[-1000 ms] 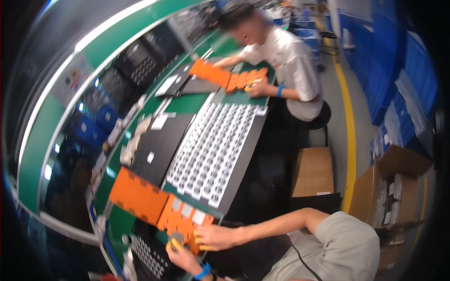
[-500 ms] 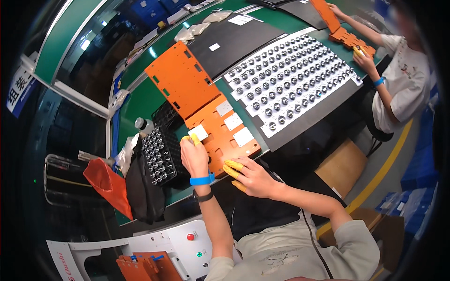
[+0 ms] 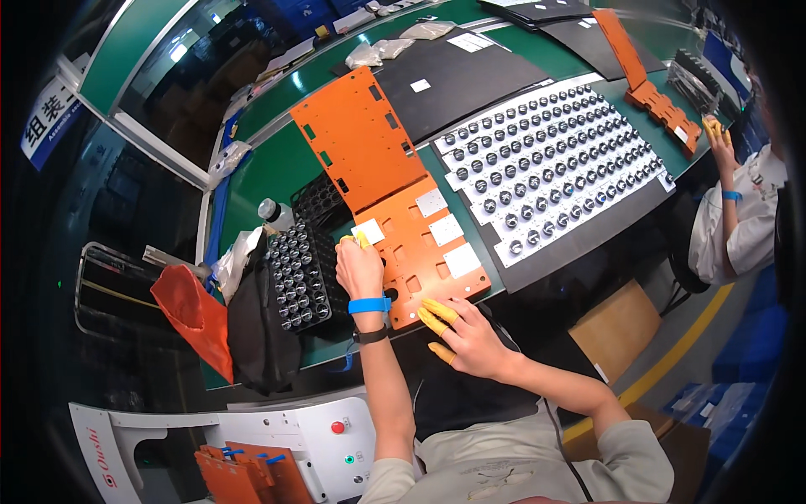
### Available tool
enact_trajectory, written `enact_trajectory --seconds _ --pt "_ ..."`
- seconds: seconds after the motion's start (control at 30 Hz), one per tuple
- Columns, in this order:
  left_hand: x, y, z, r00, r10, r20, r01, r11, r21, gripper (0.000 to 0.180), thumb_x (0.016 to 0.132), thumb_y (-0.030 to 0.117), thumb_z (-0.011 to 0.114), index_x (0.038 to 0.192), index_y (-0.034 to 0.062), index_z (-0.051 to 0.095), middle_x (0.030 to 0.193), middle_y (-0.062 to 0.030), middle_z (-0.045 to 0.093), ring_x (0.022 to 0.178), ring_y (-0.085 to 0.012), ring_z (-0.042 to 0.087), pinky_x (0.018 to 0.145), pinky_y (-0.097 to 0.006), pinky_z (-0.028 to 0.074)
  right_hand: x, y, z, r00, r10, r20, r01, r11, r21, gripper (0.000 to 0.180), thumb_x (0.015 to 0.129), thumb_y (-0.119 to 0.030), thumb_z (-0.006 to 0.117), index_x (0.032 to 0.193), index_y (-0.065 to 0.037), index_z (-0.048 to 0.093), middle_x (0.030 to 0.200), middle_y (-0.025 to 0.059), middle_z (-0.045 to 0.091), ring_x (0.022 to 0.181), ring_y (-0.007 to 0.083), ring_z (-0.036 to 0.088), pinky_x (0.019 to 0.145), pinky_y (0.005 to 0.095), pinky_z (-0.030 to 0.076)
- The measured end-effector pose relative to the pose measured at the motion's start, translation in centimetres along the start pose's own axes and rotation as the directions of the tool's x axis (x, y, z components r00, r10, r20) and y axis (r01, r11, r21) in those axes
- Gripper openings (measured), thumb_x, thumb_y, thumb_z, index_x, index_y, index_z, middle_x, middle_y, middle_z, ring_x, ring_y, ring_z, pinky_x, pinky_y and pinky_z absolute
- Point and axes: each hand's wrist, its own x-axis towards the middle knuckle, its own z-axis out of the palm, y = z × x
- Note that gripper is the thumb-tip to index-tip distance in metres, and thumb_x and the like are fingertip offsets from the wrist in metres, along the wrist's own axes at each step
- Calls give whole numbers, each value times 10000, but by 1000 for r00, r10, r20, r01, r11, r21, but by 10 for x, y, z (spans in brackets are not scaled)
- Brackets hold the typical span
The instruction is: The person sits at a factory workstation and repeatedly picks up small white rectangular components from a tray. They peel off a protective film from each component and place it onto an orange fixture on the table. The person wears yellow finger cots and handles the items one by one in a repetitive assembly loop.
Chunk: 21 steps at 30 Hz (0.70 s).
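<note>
An orange hinged fixture lies unfolded on the bench, its lid (image 3: pixel 357 143) leaning back and its base (image 3: pixel 411 239) toward me. Four-cornered white plates rest in the base: three along the right side, such as the near one (image 3: pixel 462 261), and a single plate (image 3: pixel 368 231) at the left. My left hand (image 3: pixel 361 267), in yellow finger cots, is closed with its fingertips at the near edge of that left plate. Over the base's near edge, my right hand (image 3: pixel 472 338) has its cot-covered fingers spread, holding nothing.
A black rack (image 3: pixel 294 277) of round lens-like parts stands left of the fixture. To the right, a white panel (image 3: pixel 554 168) carries rows of similar black round parts. A clear bottle (image 3: pixel 273 212) and red pouch (image 3: pixel 193 311) are at left. A co-worker's hand (image 3: pixel 718 143) is beside another orange fixture (image 3: pixel 663 109).
The view has shifted, so the bench sits farther right. My hands keep nearly the same places at the fixture. The co-worker's visible hand has moved off the other orange fixture's middle toward its near end.
</note>
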Motion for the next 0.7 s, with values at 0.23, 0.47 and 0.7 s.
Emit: enact_trajectory --seconds 0.23,0.47,0.7 --pt "6 1 3 985 -53 167 38 995 91 326 924 233 505 1078 -31 618 1100 -261 645 1047 -448 600 869 -515 477 0 -2 5 1000 24 -7 -24 998 -61 585 768 -149 725 1311 -23 548 1329 153 497 1268 314 430 1094 460 346" --pt "3 -1 5 985 -100 139 96 995 36 336 929 268 521 1057 -27 618 1079 -270 648 1044 -454 602 866 -527 482 3 -10 17 996 78 -37 -81 990 -116 565 780 -175 722 1296 -25 549 1312 147 504 1251 318 430 1082 461 332" --pt "-33 -23 -11 991 61 119 -46 992 -120 380 922 280 598 1094 -52 532 1073 -296 561 932 -490 599 787 -526 491 29 -11 -3 951 -57 -303 62 998 7 328 725 64 666 1039 -33 656 1007 115 656 867 307 622 743 372 493"
